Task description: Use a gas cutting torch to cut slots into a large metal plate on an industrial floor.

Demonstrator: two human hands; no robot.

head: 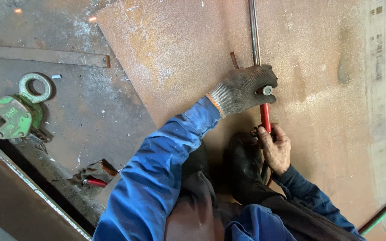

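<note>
The gloved left hand gripped the torch near its head; the bare right hand closed around its red handle just below. The steel plate beneath looked uncut — no kerf visible.

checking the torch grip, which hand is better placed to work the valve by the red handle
Right. The bare right hand already has its fingers at the brass valve below the red handle. The gloved left hand grips higher up, steadying the tube.
</note>
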